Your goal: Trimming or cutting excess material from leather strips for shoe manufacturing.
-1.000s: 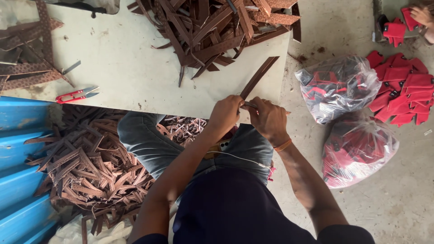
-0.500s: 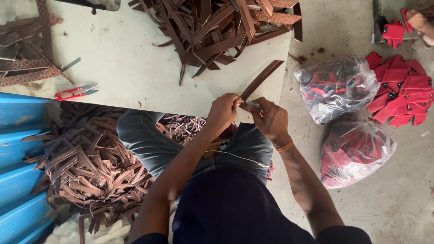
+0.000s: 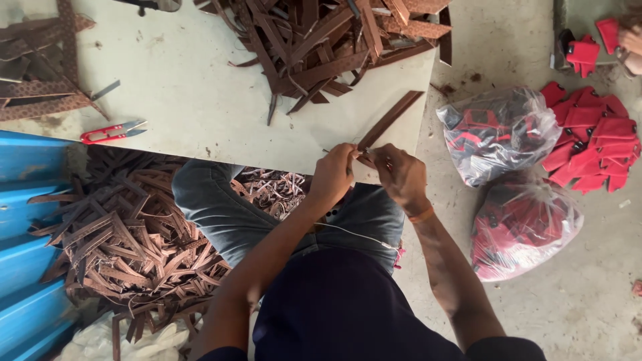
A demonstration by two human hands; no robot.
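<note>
Step in hand, as judged: working the near end of a long brown leather strip [image 3: 391, 119], probably trimming or threading it; a thin pale thread [image 3: 354, 234] trails toward the lap. The left hand [image 3: 334, 175] and right hand [image 3: 399, 175] are drawn together, both pinching the strip's lower end over the pale table [image 3: 194, 100] edge; the strip runs away to 1 o'clock. The next move calls for a steady pinch (fingertips nearly touching). Red-handled thread snips [image 3: 110, 132] lie at 9 o'clock, well apart.

clear bag [image 3: 498, 134] | clear bag [image 3: 525, 230] (both hold red pieces)
</note>
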